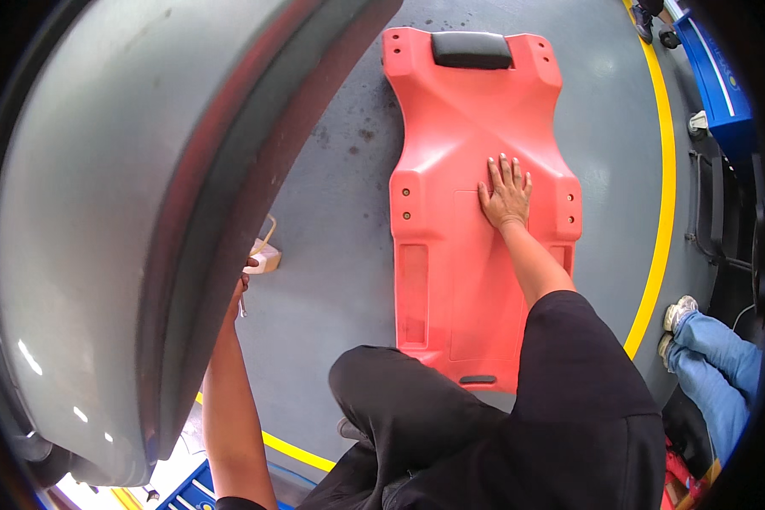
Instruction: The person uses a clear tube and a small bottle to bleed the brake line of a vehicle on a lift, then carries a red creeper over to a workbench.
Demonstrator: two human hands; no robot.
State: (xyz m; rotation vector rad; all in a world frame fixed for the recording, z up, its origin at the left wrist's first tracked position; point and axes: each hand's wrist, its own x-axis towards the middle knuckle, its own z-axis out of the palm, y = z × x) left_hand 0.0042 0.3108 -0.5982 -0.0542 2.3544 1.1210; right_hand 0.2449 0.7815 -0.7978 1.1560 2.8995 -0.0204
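My right hand (508,202) lies flat, fingers spread, on the middle of a red plastic mechanic's creeper (476,153) with a black headrest (471,50) at its far end. My left hand (241,285) is partly hidden behind the edge of a grey car bumper (76,212). Its fingers are curled, and the shiny metal end of what looks like a wrench (243,308) sticks out below them. Just beyond that hand, a whitish container (267,257) with a thin yellowish tube (269,231) stands on the floor, partly covered by the bumper.
Grey floor (331,229) with dark stains lies between car and creeper. A yellow line (665,170) curves along the right. Past it are a blue wheeled cart (716,81) and a person's legs in jeans (716,357). Another person's dark shoe (643,24) shows at the top right.
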